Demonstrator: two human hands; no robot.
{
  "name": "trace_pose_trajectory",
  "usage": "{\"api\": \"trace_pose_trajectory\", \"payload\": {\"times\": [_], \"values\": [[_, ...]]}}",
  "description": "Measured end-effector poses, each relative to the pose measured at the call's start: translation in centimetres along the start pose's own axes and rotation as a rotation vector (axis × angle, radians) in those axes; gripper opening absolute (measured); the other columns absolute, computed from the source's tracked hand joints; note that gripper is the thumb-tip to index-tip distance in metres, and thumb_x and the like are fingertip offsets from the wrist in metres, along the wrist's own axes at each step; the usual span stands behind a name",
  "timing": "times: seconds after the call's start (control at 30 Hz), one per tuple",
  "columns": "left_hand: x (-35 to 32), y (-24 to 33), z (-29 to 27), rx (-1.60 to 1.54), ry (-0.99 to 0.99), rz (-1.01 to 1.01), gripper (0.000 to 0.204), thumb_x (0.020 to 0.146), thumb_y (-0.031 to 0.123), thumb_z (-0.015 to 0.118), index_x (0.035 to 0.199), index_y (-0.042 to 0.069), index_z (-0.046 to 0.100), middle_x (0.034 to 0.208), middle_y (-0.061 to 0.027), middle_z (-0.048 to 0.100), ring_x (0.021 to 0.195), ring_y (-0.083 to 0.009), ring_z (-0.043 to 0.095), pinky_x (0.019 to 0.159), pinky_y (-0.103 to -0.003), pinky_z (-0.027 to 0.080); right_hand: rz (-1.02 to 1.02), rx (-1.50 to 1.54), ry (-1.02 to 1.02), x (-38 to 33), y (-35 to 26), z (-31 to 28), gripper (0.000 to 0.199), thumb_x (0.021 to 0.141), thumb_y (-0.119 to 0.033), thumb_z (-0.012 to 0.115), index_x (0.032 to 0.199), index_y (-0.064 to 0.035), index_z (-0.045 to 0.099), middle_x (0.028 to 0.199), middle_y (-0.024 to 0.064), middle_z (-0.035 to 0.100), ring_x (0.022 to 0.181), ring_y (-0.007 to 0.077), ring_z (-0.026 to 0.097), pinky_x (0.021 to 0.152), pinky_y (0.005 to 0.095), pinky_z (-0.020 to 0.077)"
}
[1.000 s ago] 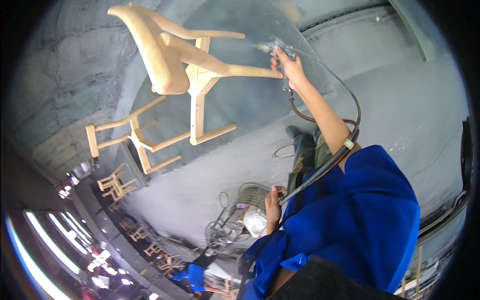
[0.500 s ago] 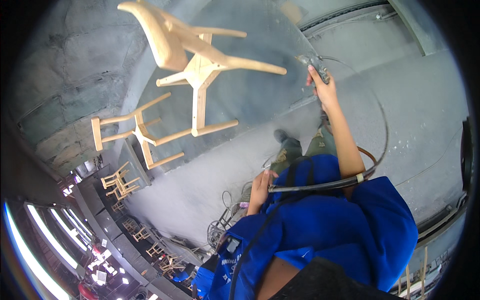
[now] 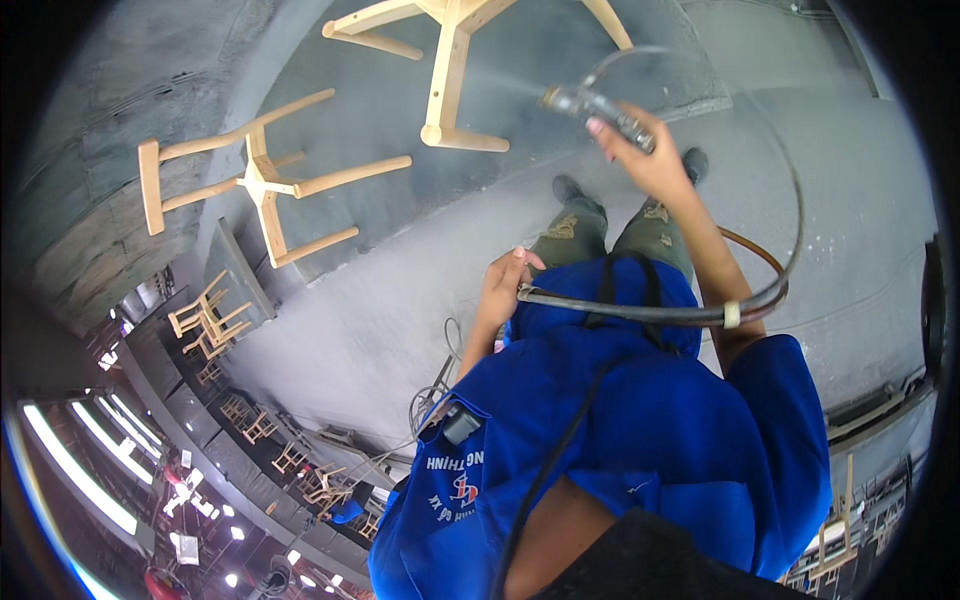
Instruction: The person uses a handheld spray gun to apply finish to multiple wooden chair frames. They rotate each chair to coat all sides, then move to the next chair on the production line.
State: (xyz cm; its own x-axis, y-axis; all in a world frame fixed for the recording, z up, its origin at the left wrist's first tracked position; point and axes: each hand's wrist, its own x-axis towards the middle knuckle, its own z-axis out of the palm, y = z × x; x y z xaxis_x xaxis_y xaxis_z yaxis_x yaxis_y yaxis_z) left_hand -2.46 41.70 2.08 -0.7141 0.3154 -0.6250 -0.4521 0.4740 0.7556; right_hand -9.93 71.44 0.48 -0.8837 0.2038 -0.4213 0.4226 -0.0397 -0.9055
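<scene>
A metal spray gun [image 3: 592, 108] is gripped in my right hand [image 3: 648, 158], its nozzle turned left toward a pale wooden chair [image 3: 446, 85]. Faint mist streams from the nozzle toward that chair, whose upper part lies outside the view. A thin line arcs from the gun over to the right. My left hand [image 3: 500, 285], near my waist, is closed around the dark hose bundle [image 3: 650, 314] that runs across my front to the right. Some of its fingers are hidden.
Left of the nearer chair, a second wooden chair frame [image 3: 265, 187] appears in front of a grey wall [image 3: 130, 120]. More chairs [image 3: 210, 315] stand in a row at the lower left. Loose coiled hoses [image 3: 425, 405] lie on the floor left of my body.
My right hand has brought the spray gun left and nearer the chair, and mist now shows at its nozzle. Both chairs sit higher in view. My left hand still holds the hose.
</scene>
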Motion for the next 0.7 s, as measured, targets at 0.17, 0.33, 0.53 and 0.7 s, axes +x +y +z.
{"api": "trace_pose_trajectory", "payload": {"times": [0.17,0.33,0.53,0.7], "values": [[-0.3,-2.1,-1.6,-0.087,-0.108,-0.070,0.052,0.109,0.041,0.040,0.092,0.002,0.069,0.060,0.0056,0.040,0.058,-0.0066,0.037,0.056,-0.026,0.033,-0.402,-0.143,0.410,-0.5,0.1,-1.6,0.034,0.093,-0.029,0.075,0.111,-0.0006,0.069,0.082,0.0014,0.067,0.070,0.0083,0.057,0.066,0.0258,0.0478],[0.7,-2.9,-1.3,-0.107,-0.191,-0.102,0.052,0.109,0.043,0.040,0.092,0.003,0.068,0.061,0.0055,0.040,0.059,-0.0065,0.037,0.057,-0.026,0.034,-0.096,-0.005,0.312,-3.1,2.4,-0.8,0.032,0.096,-0.029,0.071,0.105,0.0013,0.067,0.075,0.0033,0.064,0.065,0.0085,0.055,0.055,0.0222,0.0417],[1.3,-3.4,-1.1,0.015,-0.123,-0.131,0.054,0.109,0.044,0.038,0.091,0.003,0.068,0.060,0.0036,0.041,0.058,-0.0084,0.038,0.057,-0.027,0.035,0.282,0.992,-0.257,-1.9,7.9,6.1,0.035,0.102,-0.035,0.060,0.102,0.0004,0.061,0.069,0.0045,0.057,0.058,0.0142,0.058,0.038,0.0230,0.0326],[2.0,-4.4,-2.4,0.056,-0.102,-0.244,0.061,0.109,0.046,0.032,0.091,0.001,0.069,0.065,0.0006,0.048,0.065,-0.0103,0.045,0.062,-0.027,0.037,0.522,0.780,-0.087,4.3,15.7,11.3,0.038,0.099,-0.042,0.061,0.098,-0.0036,0.060,0.070,0.0027,0.056,0.056,0.0131,0.055,0.040,0.0222,0.0314]]}}
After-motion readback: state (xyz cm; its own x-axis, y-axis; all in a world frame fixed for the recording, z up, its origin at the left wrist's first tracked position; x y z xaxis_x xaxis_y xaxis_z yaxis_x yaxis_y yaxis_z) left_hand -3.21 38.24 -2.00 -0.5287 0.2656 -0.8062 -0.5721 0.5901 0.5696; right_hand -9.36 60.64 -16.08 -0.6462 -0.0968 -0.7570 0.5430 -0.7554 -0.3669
